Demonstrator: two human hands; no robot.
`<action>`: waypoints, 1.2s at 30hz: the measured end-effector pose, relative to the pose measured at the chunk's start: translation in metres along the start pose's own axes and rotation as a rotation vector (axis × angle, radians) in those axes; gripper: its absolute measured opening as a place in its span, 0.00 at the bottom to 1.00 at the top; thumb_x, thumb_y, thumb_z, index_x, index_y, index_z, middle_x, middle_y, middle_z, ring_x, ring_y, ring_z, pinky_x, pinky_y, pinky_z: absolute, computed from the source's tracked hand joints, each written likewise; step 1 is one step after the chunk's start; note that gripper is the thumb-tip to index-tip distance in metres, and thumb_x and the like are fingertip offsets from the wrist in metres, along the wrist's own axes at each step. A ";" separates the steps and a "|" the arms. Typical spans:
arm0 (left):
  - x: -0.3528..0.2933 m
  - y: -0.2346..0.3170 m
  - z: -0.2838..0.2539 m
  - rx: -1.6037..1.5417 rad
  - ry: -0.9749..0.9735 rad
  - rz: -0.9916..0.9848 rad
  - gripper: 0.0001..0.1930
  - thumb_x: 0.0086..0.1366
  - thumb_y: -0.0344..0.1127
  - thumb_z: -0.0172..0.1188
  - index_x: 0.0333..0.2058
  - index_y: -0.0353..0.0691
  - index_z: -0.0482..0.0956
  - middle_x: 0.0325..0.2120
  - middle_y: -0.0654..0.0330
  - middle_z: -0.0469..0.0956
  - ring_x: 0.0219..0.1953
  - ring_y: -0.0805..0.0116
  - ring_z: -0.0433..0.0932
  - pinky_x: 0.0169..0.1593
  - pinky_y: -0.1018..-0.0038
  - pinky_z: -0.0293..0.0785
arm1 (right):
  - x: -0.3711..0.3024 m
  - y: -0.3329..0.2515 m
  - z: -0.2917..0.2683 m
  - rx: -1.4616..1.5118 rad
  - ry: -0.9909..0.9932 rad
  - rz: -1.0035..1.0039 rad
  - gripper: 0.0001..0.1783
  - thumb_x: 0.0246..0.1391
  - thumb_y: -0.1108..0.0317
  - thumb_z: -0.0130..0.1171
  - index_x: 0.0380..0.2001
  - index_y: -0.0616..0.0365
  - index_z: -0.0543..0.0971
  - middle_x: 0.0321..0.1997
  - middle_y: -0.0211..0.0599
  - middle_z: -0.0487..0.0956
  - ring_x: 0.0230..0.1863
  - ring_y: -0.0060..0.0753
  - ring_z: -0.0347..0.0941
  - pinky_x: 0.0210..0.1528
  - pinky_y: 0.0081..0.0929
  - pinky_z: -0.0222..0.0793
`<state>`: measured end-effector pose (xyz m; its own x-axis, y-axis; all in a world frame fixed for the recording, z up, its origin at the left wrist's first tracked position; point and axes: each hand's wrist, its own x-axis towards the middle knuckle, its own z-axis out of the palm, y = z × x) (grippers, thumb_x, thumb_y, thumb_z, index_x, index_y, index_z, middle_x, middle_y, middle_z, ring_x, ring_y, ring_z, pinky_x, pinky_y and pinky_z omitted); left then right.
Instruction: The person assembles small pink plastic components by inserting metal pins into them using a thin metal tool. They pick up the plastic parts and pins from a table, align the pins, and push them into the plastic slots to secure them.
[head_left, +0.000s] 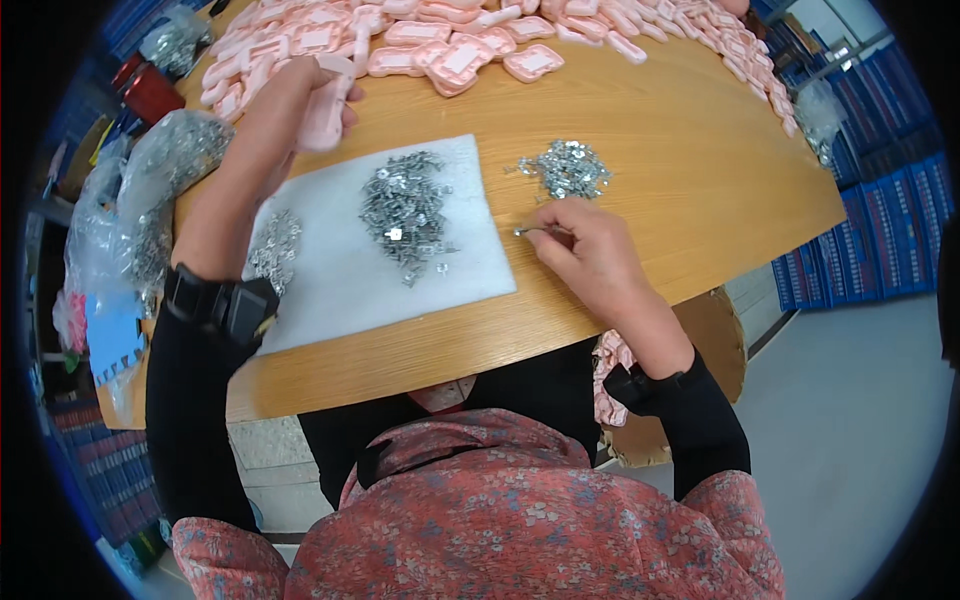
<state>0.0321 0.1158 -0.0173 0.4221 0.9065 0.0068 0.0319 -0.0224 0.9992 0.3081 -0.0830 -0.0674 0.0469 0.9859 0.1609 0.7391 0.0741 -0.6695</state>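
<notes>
My left hand (292, 98) is raised at the far left of the table, its fingers wrapped round a pale pink plastic casing (325, 112). Low over the wood, my right hand (592, 250) pinches a small metal piece (520, 232) between thumb and forefinger; its exact shape is too small to tell. Just beyond that hand lies a heap of small shiny metal parts (572, 170). A white foam sheet (340, 300) between my arms carries a larger pile of metal parts (403, 205) and a smaller pile of silvery parts (277, 248), partly behind my left forearm.
Many pink casings (455, 60) are heaped along the far side of the wooden table (690, 130). Clear plastic bags of metal parts (170, 160) and a red container (148, 92) stand at the left. A cardboard box (715, 350) with pink pieces sits below the table's right edge.
</notes>
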 end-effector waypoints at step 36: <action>-0.152 -0.042 0.133 -0.334 -0.009 -0.272 0.28 0.63 0.28 0.61 0.61 0.37 0.63 0.39 0.60 0.74 0.37 0.71 0.78 0.37 0.76 0.77 | -0.044 -0.027 0.021 0.879 -0.134 0.089 0.09 0.59 0.69 0.58 0.37 0.63 0.80 0.30 0.28 0.79 0.32 0.17 0.75 0.33 0.21 0.70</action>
<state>0.0868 -0.0774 -0.0650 0.4466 0.8569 -0.2574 -0.1509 0.3557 0.9223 0.2718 -0.1255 -0.0715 -0.0398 0.9987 0.0322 -0.0482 0.0303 -0.9984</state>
